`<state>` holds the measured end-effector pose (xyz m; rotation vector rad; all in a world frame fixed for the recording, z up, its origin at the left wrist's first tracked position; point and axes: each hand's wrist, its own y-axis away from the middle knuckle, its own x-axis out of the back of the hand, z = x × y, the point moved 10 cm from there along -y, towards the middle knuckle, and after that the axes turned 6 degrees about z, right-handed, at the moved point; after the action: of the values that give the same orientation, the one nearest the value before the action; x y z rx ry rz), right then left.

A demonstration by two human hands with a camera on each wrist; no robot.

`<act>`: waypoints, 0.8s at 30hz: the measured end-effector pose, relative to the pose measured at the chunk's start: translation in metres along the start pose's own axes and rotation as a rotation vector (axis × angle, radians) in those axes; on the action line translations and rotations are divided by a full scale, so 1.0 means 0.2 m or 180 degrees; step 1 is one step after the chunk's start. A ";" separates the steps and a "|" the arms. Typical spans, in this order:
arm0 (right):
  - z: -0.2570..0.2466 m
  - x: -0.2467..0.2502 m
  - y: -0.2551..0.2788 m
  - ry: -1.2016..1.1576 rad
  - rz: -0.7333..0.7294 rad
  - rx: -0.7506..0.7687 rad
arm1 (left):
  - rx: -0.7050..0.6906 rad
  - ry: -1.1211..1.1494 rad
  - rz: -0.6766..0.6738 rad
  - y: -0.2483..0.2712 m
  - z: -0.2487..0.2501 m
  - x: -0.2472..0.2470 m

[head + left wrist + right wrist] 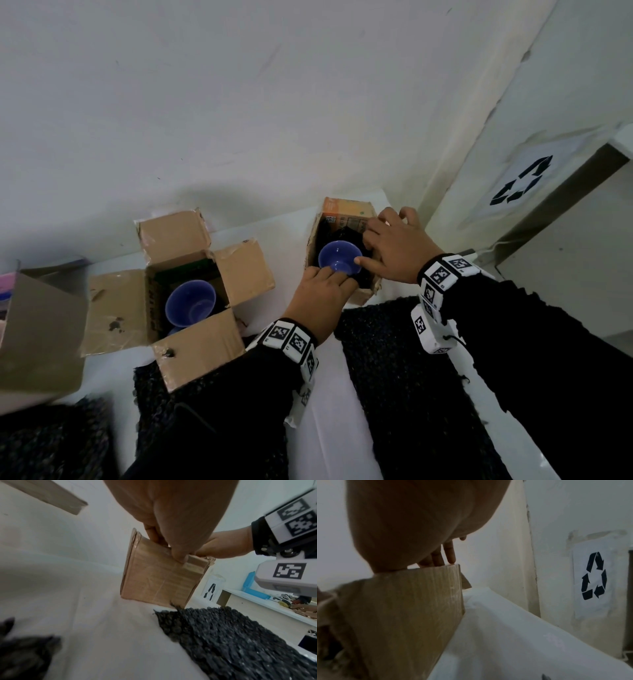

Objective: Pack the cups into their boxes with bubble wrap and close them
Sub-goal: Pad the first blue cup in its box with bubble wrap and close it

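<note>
Reaching into the small box [344,240] at the back of the counter [329,428], your left hand [320,301] curls its fingertips over the near rim of the blue cup [339,262] sitting inside on dark wrap. Your right hand [397,246] lies spread over the box's right wall, thumb touching the cup's rim, fingers draped past the far corner. Left of this box, well apart, the larger box [191,291] stands with all flaps open and a second blue cup [190,303] inside. A black bubble wrap sheet [404,394] lies just in front of the small box, touching its near corner.
</note>
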<state>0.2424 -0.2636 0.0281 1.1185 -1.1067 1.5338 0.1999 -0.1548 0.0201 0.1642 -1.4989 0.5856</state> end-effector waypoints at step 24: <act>-0.07 -0.19 0.77 -0.1391 -0.1114 -0.1012 | 0.0920 -0.0161 0.0207 0.12 0.13 -0.03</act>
<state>0.0970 -0.2839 -0.0337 1.3698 -1.3042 0.8274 0.1657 -0.1484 0.0099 0.3569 -1.4670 0.8553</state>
